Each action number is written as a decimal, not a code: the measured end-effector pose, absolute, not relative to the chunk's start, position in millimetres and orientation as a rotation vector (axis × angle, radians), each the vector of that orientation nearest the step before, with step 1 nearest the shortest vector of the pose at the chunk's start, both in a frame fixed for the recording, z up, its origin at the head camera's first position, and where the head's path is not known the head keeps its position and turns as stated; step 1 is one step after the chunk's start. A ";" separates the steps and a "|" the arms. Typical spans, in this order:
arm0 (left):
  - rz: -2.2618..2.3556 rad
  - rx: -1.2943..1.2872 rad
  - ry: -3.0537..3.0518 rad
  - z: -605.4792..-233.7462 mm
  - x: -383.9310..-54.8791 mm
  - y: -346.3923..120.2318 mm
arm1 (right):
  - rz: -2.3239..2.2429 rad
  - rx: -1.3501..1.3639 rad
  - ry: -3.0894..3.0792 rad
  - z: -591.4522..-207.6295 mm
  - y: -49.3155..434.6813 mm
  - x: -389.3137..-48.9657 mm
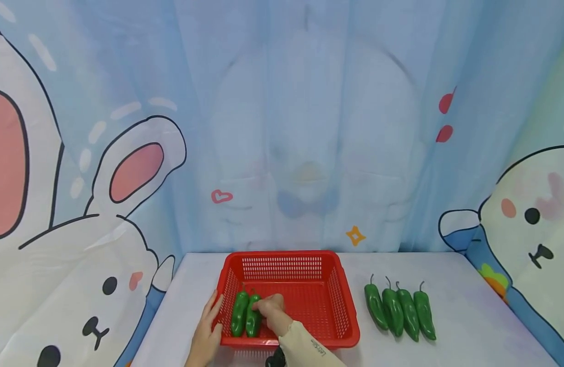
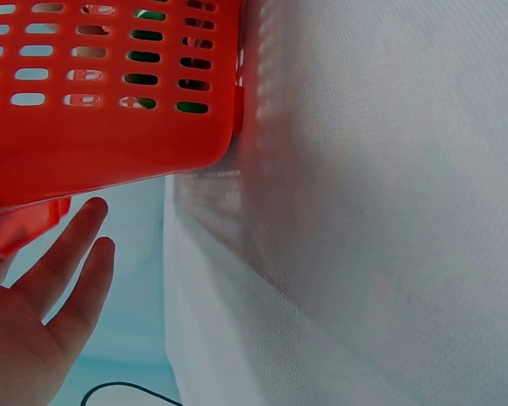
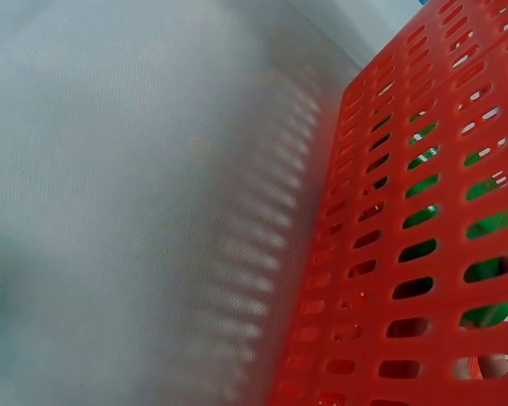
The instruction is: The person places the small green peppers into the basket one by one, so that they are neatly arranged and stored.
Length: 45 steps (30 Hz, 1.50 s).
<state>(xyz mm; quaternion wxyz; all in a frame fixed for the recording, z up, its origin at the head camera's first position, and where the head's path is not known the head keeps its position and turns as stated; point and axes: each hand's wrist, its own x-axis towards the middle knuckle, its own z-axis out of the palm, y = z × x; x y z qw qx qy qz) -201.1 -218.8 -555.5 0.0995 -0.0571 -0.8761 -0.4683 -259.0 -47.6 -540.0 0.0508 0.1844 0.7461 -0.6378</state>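
- Red plastic basket (image 1: 309, 304), slotted along its walls, sits on the white-covered table (image 1: 475, 326).
- Two green chili peppers lie inside it, side by side near its left wall: the left-hand pepper (image 1: 239, 313) and the right-hand pepper (image 1: 253, 323), both with stems toward the far side.
- At the basket's left rim is the left hand (image 1: 205, 336), its fingers extended and spread, with clear gaps between them in the left wrist view.
- Over the basket, the right hand (image 1: 272, 308) reaches down to the right-hand pepper, its fingers bent at that pepper's upper right side; whether they pinch it or only touch it, I cannot tell, since the fingertips are mostly hidden.
- A cream sleeve (image 1: 305, 346) with small dark lettering covers the right forearm and crosses the basket's near rim.
- To the right of the basket, apart from it, four green chili peppers (image 1: 393, 312) lie in a close row on the table, stems pointing away.
- Blue curtain (image 1: 309, 127) printed with cartoon animals hangs behind the table.
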 end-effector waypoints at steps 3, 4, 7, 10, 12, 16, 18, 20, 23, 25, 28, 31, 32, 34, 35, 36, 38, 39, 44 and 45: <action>-1.406 -0.157 -2.595 -555.5 -199.6 -217.6 | -1.922 0.567 2.274 -539.7 -46.7 -257.4; -1.414 -0.152 -2.598 -555.4 -198.9 -217.1 | -1.915 0.566 2.279 -539.8 -46.6 -256.7; -1.440 -0.137 -2.603 -555.0 -196.9 -215.4 | -1.906 0.565 2.297 -541.6 -46.0 -254.6; -1.454 -0.123 -2.611 -555.0 -195.6 -213.4 | -1.900 0.564 2.321 -543.9 -45.1 -253.1; -1.456 -0.119 -2.615 -555.3 -195.1 -211.9 | -1.894 0.574 2.322 -545.1 -44.1 -252.8; -1.455 -0.114 -2.624 -555.8 -194.6 -209.1 | -1.880 0.592 2.316 -546.9 -41.8 -253.3; -1.459 -0.114 -2.625 -556.1 -194.4 -207.9 | -1.872 0.599 2.309 -546.3 -40.6 -253.6; -1.462 -0.118 -2.625 -556.4 -194.4 -207.0 | -1.871 0.600 2.305 -545.8 -39.6 -253.8; -1.460 -0.123 -2.616 -556.9 -194.6 -206.5 | -1.879 0.596 2.294 -544.9 -38.3 -253.5; -1.455 -0.126 -2.612 -557.1 -194.6 -206.7 | -1.888 0.583 2.296 -544.4 -37.5 -252.3; -1.458 -0.124 -2.606 -557.0 -194.3 -207.6 | -1.895 0.558 2.302 -544.0 -37.0 -250.7; -1.471 -0.119 -2.617 -555.6 -193.6 -209.3 | -1.891 0.516 2.346 -540.3 -37.0 -249.2; -1.474 -0.113 -2.619 -555.0 -193.3 -210.1 | -1.885 0.491 2.374 -538.2 -37.2 -248.7; -1.480 -0.099 -2.627 -553.3 -192.7 -212.3 | -1.875 0.408 2.423 -531.5 -38.0 -246.9; -1.477 -0.093 -2.626 -552.7 -192.5 -213.6 | -1.877 0.360 2.438 -527.3 -38.5 -245.8; -1.472 -0.092 -2.627 -552.2 -192.7 -215.0 | -1.878 0.311 2.453 -522.7 -39.0 -244.8; -1.457 -0.099 -2.629 -551.0 -194.0 -216.8 | -1.909 0.219 2.454 -512.1 -39.9 -242.5; -1.449 -0.107 -2.630 -550.6 -194.8 -217.2 | -1.931 0.176 2.438 -506.6 -39.6 -241.5; -1.418 -0.136 -2.643 -549.1 -197.3 -216.4 | -2.062 0.048 2.297 -479.9 -29.7 -234.7; -1.416 -0.133 -2.647 -548.7 -197.2 -216.0 | -2.076 0.028 2.269 -475.2 -25.9 -233.1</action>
